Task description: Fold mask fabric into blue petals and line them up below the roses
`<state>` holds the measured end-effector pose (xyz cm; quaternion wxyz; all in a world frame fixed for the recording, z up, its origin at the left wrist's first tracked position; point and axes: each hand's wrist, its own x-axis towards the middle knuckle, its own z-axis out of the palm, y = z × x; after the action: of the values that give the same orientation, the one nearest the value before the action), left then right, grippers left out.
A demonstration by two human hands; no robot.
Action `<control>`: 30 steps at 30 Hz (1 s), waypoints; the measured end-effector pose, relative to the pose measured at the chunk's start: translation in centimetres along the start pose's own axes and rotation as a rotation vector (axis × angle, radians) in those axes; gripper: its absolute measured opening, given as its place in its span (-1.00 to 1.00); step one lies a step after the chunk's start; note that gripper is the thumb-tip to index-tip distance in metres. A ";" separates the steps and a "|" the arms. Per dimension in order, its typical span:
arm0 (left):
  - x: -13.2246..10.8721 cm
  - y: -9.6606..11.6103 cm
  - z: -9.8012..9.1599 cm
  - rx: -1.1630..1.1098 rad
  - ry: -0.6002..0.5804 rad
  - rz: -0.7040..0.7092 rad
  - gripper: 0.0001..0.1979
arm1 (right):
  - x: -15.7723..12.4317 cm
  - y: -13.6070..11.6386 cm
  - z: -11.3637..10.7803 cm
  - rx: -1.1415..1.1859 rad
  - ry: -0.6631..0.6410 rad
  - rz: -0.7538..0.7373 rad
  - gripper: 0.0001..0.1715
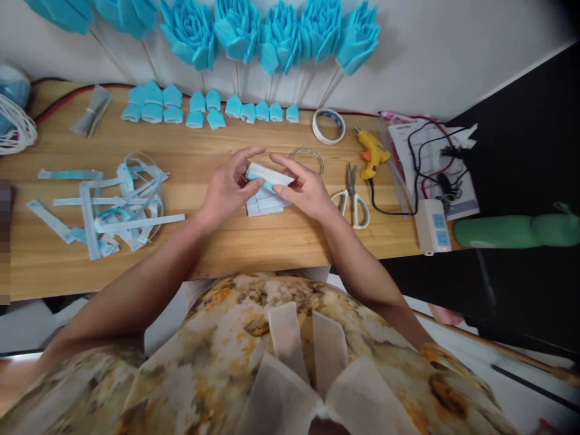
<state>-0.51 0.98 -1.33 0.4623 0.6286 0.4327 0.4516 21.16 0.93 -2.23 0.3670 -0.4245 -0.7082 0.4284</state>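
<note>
A white and blue strip of mask fabric (270, 176) is held between both hands above the wooden table (254, 241). My left hand (229, 186) pinches its left end with thumb and fingers. My right hand (302, 187) pinches its right end. Directly beneath the hands lies a small stack of similar folded pieces (265, 204).
A heap of cut blue strips (113, 202) lies at the left. Folded blue petals (199, 110) line the back edge under blue paper flowers (272, 33). Tape rolls (328, 125), scissors (353, 196), a yellow glue gun (372, 151) and a power strip (432, 225) sit at the right.
</note>
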 end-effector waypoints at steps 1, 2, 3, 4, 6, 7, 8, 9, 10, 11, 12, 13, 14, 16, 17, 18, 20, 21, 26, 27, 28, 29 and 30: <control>0.1 -0.2 0.0 -0.060 0.013 -0.012 -0.44 | 0.0 -0.1 0.0 0.000 0.005 -0.011 -0.23; 0.2 -0.3 0.1 -0.120 0.022 -0.029 -0.42 | 0.0 -0.2 0.1 0.001 0.011 -0.023 -0.23; 0.2 -0.3 0.1 -0.179 0.024 -0.051 -0.41 | 0.0 -0.3 0.1 0.001 0.019 -0.031 -0.23; 0.2 -0.3 0.2 -0.228 0.018 -0.076 -0.41 | 0.0 -0.3 0.2 -0.002 0.031 -0.038 -0.23; 0.1 -0.1 0.3 -0.270 -0.010 -0.130 -0.50 | 0.1 -0.3 0.3 -0.014 0.053 -0.043 -0.23; 0.0 0.0 0.3 -0.258 -0.029 -0.160 -0.57 | 0.1 -0.3 0.4 -0.021 0.057 -0.043 -0.23; -0.1 0.2 0.3 -0.227 -0.043 -0.189 -0.63 | 0.1 -0.3 0.4 -0.027 0.056 -0.041 -0.24; -0.2 0.3 0.4 -0.189 -0.047 -0.215 -0.66 | 0.1 -0.3 0.4 -0.033 0.053 -0.040 -0.25; -0.2 0.4 0.4 -0.156 -0.039 -0.237 -0.64 | 0.0 -0.3 0.5 -0.039 0.050 -0.037 -0.25; -0.2 0.5 0.4 -0.140 -0.022 -0.255 -0.62 | 0.0 -0.3 0.4 -0.045 0.051 -0.033 -0.26; -0.2 0.5 0.4 -0.147 0.002 -0.270 -0.61 | -0.1 -0.4 0.4 -0.051 0.058 -0.031 -0.27; -0.1 0.6 0.3 -0.176 0.028 -0.282 -0.61 | -0.1 -0.5 0.3 -0.058 0.071 -0.033 -0.29; 0.0 0.6 0.3 -0.221 0.048 -0.294 -0.63 | -0.1 -0.6 0.1 -0.068 0.088 -0.044 -0.32; 0.2 0.6 0.2 -0.328 0.070 -0.319 -0.67 | -0.1 -0.8 -0.3 -0.106 0.129 -0.091 -0.41; 0.4 0.7 0.2 -0.372 0.072 -0.332 -0.69 | -0.1 -1.0 -0.5 -0.134 0.148 -0.125 -0.45; 0.5 0.8 0.1 -0.404 0.071 -0.347 -0.71 | 0.0 -1.1 -0.7 -0.166 0.162 -0.157 -0.49; 0.6 1.0 0.0 -0.438 0.063 -0.374 -0.72 | 0.1 -1.3 -0.9 -0.232 0.174 -0.214 -0.52; 0.6 1.1 0.0 -0.443 0.058 -0.386 -0.72 | 0.1 -1.4 -1.0 -0.263 0.168 -0.238 -0.52; 0.5 1.3 -0.1 -0.450 -0.019 -0.417 -0.72 | 0.5 -1.4 -0.8 -0.409 0.062 -0.342 -0.58; 0.4 1.2 0.0 -0.447 -0.033 -0.419 -0.72 | 0.5 -1.3 -0.7 -0.429 0.045 -0.352 -0.63; 0.4 1.1 0.0 -0.438 -0.043 -0.420 -0.71 | 0.6 -1.2 -0.6 -0.445 0.033 -0.359 -0.69; 0.4 1.1 0.1 -0.422 -0.048 -0.420 -0.70 | 0.6 -1.1 -0.6 -0.456 0.025 -0.369 -0.74; 0.4 1.0 0.1 -0.399 -0.051 -0.418 -0.69 | 0.6 -1.0 -0.5 -0.461 0.021 -0.382 -0.79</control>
<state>-0.20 1.11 -0.35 0.6708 0.4334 0.4437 0.4067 21.12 1.39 -1.01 0.3424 -0.3603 -0.8498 0.1752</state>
